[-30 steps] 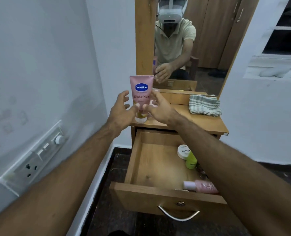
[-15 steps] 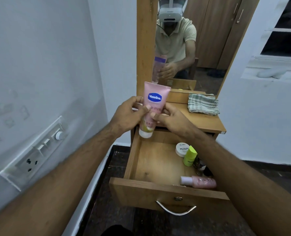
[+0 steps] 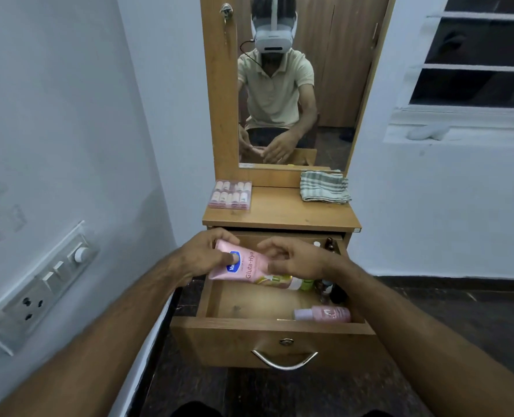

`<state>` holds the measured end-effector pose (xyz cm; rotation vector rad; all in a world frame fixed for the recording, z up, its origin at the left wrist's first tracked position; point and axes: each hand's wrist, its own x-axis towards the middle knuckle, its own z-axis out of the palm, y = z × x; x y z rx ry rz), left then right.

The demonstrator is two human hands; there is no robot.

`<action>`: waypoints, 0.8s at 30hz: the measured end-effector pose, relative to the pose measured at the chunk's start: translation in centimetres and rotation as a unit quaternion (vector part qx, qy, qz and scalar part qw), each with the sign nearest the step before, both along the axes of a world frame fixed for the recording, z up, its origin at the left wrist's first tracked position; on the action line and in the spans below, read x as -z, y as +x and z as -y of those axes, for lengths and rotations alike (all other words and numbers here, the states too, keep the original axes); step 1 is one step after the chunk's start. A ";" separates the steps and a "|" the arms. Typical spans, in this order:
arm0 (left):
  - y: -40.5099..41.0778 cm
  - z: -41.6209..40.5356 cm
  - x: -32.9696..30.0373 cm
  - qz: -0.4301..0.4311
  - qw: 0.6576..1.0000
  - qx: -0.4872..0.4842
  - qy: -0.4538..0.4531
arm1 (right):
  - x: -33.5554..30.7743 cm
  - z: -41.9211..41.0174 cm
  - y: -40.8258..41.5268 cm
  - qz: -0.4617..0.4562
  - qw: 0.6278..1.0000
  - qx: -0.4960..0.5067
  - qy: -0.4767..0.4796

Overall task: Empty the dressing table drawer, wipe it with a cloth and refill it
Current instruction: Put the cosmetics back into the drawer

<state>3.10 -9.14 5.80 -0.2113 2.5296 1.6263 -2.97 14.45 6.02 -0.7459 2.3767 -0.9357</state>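
The wooden drawer (image 3: 274, 338) of the dressing table stands pulled open. Over its back half a pink Vaseline tube (image 3: 251, 270) lies almost flat, cap end pointing right. My left hand (image 3: 201, 257) grips the tube's flat end, thumb on the blue logo. My right hand (image 3: 298, 260) pinches the tube's middle from the right. Inside the drawer a pink spray bottle (image 3: 325, 314) lies along the front right. A green bottle (image 3: 307, 285) and small dark bottles (image 3: 329, 291) stand by the right wall, partly hidden by my right hand. A folded striped cloth (image 3: 325, 186) lies on the tabletop (image 3: 286, 212).
A clear box of small nail polish bottles (image 3: 230, 194) sits at the tabletop's left rear, below the mirror (image 3: 292, 85). A switch panel (image 3: 39, 284) juts from the left wall. The white wall closes in on the right, and dark floor lies below the drawer.
Both hands have brought the tube from upright on the tabletop down over the drawer and tipped it nearly flat. My view has pulled back, showing the nail polish box.
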 end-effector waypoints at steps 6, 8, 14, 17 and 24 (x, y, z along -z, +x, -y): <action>0.4 -1.2 3.1 0.049 0.998 -0.020 -0.021 | 1.2 -1.8 1.4 -0.096 0.981 -0.034 0.166; 0.2 -1.5 3.8 0.036 0.996 -0.015 -0.079 | 1.3 -1.6 1.9 -0.130 0.970 -0.051 0.197; 0.1 -3.2 3.5 0.013 0.957 0.132 -0.256 | 1.6 -0.6 1.9 -0.236 0.924 -0.075 0.292; 0.0 -4.1 3.9 0.012 0.934 0.173 -0.314 | 2.3 -0.2 2.0 -0.265 0.897 -0.095 0.340; -0.3 -4.6 5.2 0.042 0.919 0.194 -0.339 | 3.8 0.8 2.1 -0.218 0.911 -0.092 0.337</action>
